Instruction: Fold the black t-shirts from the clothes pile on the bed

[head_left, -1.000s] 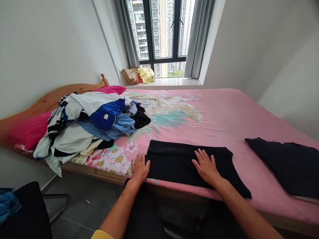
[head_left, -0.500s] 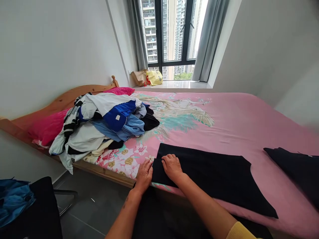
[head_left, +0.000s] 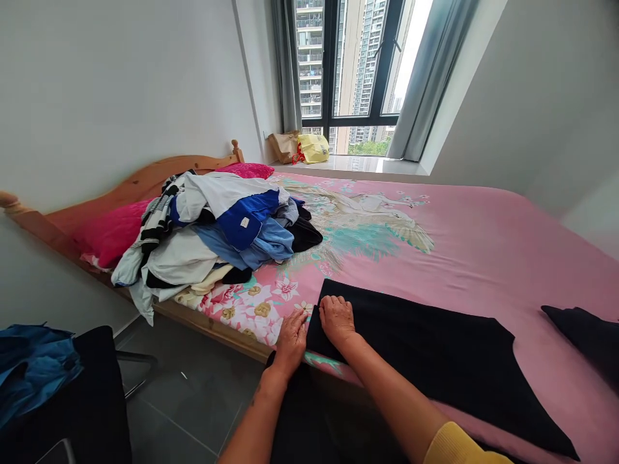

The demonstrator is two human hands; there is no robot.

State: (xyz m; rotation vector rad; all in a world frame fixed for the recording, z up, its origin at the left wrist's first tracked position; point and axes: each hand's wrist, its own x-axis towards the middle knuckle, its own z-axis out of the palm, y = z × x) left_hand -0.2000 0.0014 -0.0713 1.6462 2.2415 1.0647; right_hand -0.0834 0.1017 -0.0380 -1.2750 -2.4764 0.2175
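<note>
Black folded trousers (head_left: 416, 341) lie flat along the near edge of the bed, with the wider end toward the right. My right hand (head_left: 337, 319) rests palm down on their narrow left end, fingers slightly bent and pressing on the cloth. Beside that end, my left hand (head_left: 291, 336) lies against the trousers' left edge, with its fingers stretched out over the floral sheet. Neither hand lifts the fabric.
A heap of mixed clothes (head_left: 222, 225) covers the head end of the bed, by a pink pillow (head_left: 113, 235). Another black garment (head_left: 587, 335) lies at the right. A chair (head_left: 97, 386) with blue cloth (head_left: 41, 370) stands lower left. Bags (head_left: 314, 148) sit on the windowsill.
The view has turned a little left, so the scene sits further right. My right hand has shifted slightly toward the trousers' left end, its fingers more bent. The trousers stay flat.
</note>
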